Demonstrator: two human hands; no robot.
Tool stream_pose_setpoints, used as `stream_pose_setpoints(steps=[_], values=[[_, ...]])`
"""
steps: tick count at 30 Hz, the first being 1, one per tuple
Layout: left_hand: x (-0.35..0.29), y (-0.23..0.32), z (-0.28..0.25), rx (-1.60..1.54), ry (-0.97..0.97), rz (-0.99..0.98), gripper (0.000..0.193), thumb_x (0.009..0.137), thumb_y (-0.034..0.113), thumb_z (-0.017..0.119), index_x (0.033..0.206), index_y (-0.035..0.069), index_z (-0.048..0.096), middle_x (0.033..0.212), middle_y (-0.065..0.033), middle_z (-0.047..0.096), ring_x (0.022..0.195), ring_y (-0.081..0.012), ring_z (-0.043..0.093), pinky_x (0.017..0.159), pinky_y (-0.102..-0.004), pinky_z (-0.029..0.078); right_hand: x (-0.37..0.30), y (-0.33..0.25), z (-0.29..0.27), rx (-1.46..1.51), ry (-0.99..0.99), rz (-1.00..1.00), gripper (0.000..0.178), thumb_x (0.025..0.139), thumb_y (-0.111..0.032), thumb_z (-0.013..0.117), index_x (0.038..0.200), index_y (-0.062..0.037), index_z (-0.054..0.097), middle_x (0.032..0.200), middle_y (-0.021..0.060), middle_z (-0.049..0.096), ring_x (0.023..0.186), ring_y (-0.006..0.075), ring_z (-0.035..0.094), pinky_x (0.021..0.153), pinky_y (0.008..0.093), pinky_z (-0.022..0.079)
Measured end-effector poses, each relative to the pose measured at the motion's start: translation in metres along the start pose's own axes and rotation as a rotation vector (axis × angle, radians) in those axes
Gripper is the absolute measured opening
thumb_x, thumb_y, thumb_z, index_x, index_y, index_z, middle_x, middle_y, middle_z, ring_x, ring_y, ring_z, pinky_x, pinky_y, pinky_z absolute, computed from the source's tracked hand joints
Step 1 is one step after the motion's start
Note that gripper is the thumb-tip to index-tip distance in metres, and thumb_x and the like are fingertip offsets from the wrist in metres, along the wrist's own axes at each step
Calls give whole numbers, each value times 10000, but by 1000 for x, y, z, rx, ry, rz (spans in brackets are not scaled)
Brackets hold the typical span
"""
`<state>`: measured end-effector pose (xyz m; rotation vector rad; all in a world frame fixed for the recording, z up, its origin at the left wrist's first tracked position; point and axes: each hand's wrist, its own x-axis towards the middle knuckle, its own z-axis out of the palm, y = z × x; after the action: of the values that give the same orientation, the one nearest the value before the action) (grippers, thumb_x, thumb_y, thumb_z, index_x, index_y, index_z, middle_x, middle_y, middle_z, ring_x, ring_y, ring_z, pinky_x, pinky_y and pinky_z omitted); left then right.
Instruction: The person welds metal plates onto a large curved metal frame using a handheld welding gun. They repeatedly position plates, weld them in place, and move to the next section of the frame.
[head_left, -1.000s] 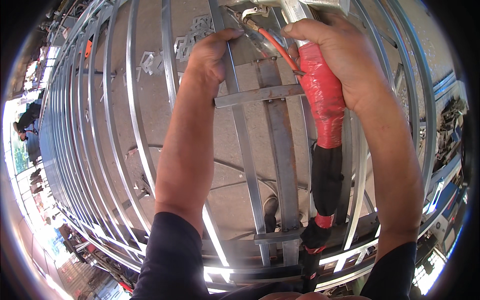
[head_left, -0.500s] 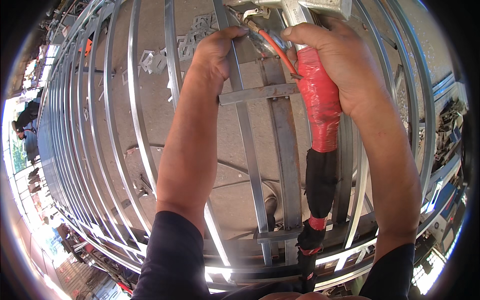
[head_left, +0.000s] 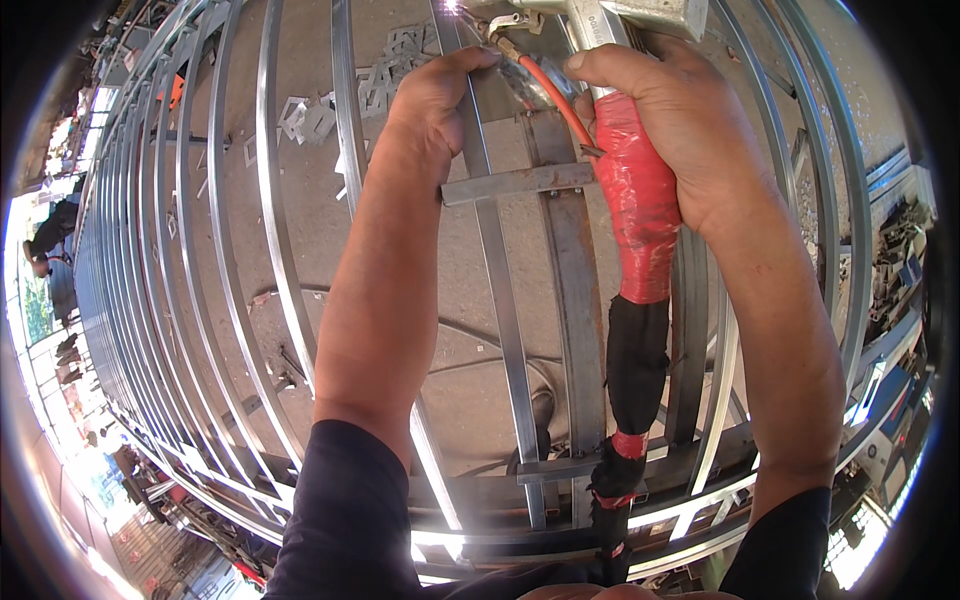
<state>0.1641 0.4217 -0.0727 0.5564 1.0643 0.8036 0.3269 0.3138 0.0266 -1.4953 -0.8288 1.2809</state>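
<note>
Concrete workshop floor [head_left: 470, 250], greyish brown and dusty, shows through a large frame of long, parallel silver metal bars [head_left: 272, 190] that curve toward the edges of the wide view. On the far left part of the floor lies a scatter of flat, pale metal pieces [head_left: 310, 118], and a thin dark cable [head_left: 470, 332] loops nearer by. Two bare forearms in dark sleeves reach in from the near side. The left hand [head_left: 430, 100] is at one slim silver bar [head_left: 503, 290], its thumb stretched over the metal toward the right; the other fingers are mostly hidden, so how tightly they close cannot be told. The right hand [head_left: 680, 120] is wrapped around a handheld silver metal tool with a thick, red-taped grip [head_left: 640, 215], fingers curled and thumb along its left side. This tool is right of centre, above the bars, trailing a black-wrapped cable [head_left: 637, 350] toward the near edge. An orange-red hose [head_left: 550, 92] slants from a brass-coloured fitting [head_left: 508, 48] down to the grip. Beyond the left hand, at the far edge, a violet-white spark [head_left: 451, 7] glares. Below the left wrist, a short, flat grey steel crosspiece [head_left: 517, 184] lies across the slim bar.
</note>
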Motion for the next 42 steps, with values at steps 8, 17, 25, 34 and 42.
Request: stream_pose_setpoints(steps=[8, 17, 25, 34, 42], values=[[2, -1, -2, 1, -25, 13, 261, 978, 108, 597, 1180, -57, 593, 1056, -172, 698, 912, -276, 725, 818, -414, 638, -18, -10, 9, 13, 1, -42, 295, 844, -177, 762, 1062, -13, 649, 785, 75, 657, 578, 157, 640, 498, 319, 540], [2, 0, 0, 14, 32, 9, 266, 974, 106, 605, 1182, -60, 607, 1074, -175, 701, 929, -278, 724, 830, -406, 635, -9, -11, 0, -43, 6, 27, 323, 839, -166, 773, 1098, -10, 660, 853, 83, 672, 632, 153, 659, 546, 319, 558], [-2, 1, 3, -12, 42, -2, 248, 967, 107, 621, 1162, -47, 626, 1077, -162, 706, 936, -266, 725, 834, -399, 631, -5, -7, -8, -53, -31, 7, 320, 846, -149, 765, 1115, -13, 658, 895, 84, 677, 665, 150, 676, 561, 310, 577], [-8, 3, 7, 0, 20, 17, 244, 939, 90, 653, 1145, -40, 641, 1046, -143, 714, 912, -257, 719, 841, -398, 623, -13, -25, -14, -176, -14, 19, 317, 857, -190, 763, 1106, -17, 671, 819, 70, 683, 635, 141, 658, 547, 284, 559], [20, -3, -11, 66, 70, 40, 341, 827, 137, 795, 1058, -90, 690, 1003, -166, 705, 867, -264, 675, 743, -419, 548, -28, -65, -29, -27, 15, 53, 276, 927, -240, 710, 1085, -16, 675, 814, 84, 712, 654, 116, 696, 569, 254, 603]])
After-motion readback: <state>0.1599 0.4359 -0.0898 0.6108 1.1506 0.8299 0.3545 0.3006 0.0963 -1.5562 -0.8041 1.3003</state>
